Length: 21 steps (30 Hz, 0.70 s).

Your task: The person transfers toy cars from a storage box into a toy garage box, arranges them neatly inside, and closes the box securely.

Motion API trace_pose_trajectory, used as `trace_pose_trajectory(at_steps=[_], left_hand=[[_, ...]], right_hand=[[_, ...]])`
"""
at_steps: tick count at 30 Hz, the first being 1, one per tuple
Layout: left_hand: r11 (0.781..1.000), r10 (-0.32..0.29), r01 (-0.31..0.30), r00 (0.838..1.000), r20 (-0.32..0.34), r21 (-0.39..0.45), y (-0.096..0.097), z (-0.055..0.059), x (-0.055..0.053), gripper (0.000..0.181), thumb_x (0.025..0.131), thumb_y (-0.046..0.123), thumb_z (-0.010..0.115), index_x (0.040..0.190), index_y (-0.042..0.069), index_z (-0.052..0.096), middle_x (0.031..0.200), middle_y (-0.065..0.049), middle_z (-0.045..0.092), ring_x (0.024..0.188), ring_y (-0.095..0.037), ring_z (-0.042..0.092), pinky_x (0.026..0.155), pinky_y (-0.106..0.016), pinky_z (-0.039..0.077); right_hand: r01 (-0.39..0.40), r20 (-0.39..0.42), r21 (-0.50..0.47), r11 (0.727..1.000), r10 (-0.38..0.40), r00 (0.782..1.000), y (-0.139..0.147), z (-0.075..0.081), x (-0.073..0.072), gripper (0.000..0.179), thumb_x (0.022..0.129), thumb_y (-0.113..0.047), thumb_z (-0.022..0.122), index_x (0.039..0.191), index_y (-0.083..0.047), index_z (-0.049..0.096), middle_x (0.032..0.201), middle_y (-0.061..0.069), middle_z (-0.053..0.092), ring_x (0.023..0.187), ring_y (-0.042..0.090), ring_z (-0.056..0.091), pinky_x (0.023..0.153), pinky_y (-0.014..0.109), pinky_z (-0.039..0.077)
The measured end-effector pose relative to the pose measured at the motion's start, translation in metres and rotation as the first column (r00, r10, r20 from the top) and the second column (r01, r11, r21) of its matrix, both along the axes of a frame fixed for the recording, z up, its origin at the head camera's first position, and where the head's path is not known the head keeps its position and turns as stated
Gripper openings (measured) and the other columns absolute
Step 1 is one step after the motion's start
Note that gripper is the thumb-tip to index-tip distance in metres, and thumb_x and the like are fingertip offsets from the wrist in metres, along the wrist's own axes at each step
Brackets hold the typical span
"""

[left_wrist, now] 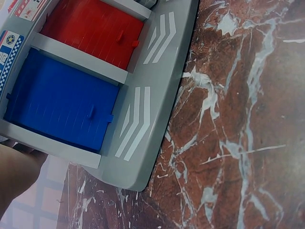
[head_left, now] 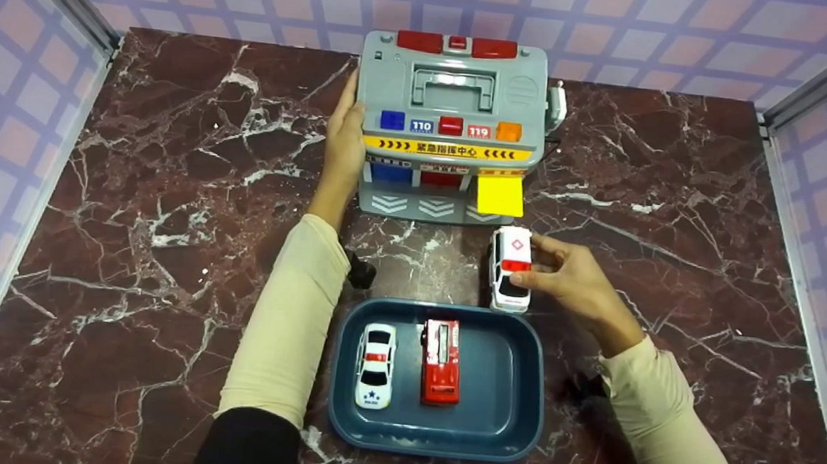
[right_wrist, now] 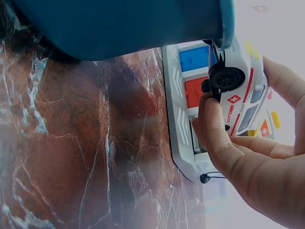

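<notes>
Your right hand (head_left: 575, 285) pinches the white ambulance (head_left: 509, 258) between thumb and fingers. Ambulance looks lifted off the table (head_left: 189, 170), just past the far edge of the blue tray (head_left: 434, 440), near the tray's far right corner; can't tell if it touches the rim. Your left hand (head_left: 347, 134) rests against the left side of the grey toy station (head_left: 455, 128), fingers extended along it, not wrapped round anything. Station stands at the middle of the table's far edge. Its yellow door (head_left: 500, 196) is swung up, just beyond the ambulance; blue door (left_wrist: 62, 100) and red door (left_wrist: 93, 36) are down. Your tray sits nearer you, in line with the station. In it: police car (head_left: 375, 365) by the left edge, red fire truck (head_left: 441, 363) about mid-tray, apart from the car.
</notes>
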<state>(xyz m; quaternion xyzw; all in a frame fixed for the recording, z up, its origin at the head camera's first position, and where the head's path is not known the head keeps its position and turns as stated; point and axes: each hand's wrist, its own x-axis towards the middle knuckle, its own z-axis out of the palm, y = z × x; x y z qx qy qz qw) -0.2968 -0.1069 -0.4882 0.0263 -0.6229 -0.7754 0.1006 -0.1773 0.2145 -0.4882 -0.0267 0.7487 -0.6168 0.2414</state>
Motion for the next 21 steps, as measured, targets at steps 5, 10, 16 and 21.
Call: trace_pose_trajectory(at_steps=[5,10,16,21], left_hand=[[1.0,0.006,-0.006,1.0,0.012,0.011,-0.001,-0.003,-0.001,0.052,0.107,0.007,0.028,0.159,0.013,0.027,0.161,-0.005,0.036,0.142,-0.017,0.042,0.113,-0.018,0.035],[0.999,0.004,-0.005,0.999,0.04,0.04,-0.001,-0.003,-0.001,0.052,0.108,0.009,0.029,0.159,0.016,0.028,0.159,-0.003,0.04,0.135,-0.017,0.049,0.111,-0.02,0.039],[1.0,0.006,-0.006,1.0,0.029,0.024,-0.001,-0.003,-0.002,0.053,0.107,0.007,0.028,0.159,0.014,0.029,0.16,-0.003,0.039,0.138,-0.015,0.047,0.112,-0.018,0.036],[1.0,0.005,-0.006,1.0,0.031,0.03,-0.001,-0.002,-0.001,0.052,0.107,0.008,0.029,0.159,0.015,0.029,0.16,-0.002,0.038,0.138,-0.014,0.047,0.112,-0.017,0.036]], right_hand=[[0.002,0.008,0.003,1.0,-0.002,1.0,-0.001,-0.001,-0.003,0.076,0.084,0.008,0.071,0.149,0.015,0.031,0.136,0.038,0.052,0.097,0.008,0.07,0.085,0.021,0.058],[0.012,0.027,-0.017,1.0,-0.011,1.0,-0.002,-0.004,-0.006,0.077,0.084,0.009,0.071,0.149,0.014,0.031,0.134,0.038,0.054,0.095,0.008,0.071,0.083,0.022,0.059],[-0.014,0.004,-0.015,1.0,0.014,1.0,-0.003,-0.007,-0.01,0.075,0.084,0.009,0.071,0.149,0.014,0.033,0.137,0.037,0.052,0.097,0.008,0.07,0.086,0.022,0.058],[-0.017,0.005,0.02,1.0,0.017,1.0,-0.005,-0.009,-0.013,0.074,0.085,0.007,0.072,0.149,0.012,0.035,0.132,0.037,0.056,0.096,0.008,0.07,0.084,0.021,0.058]])
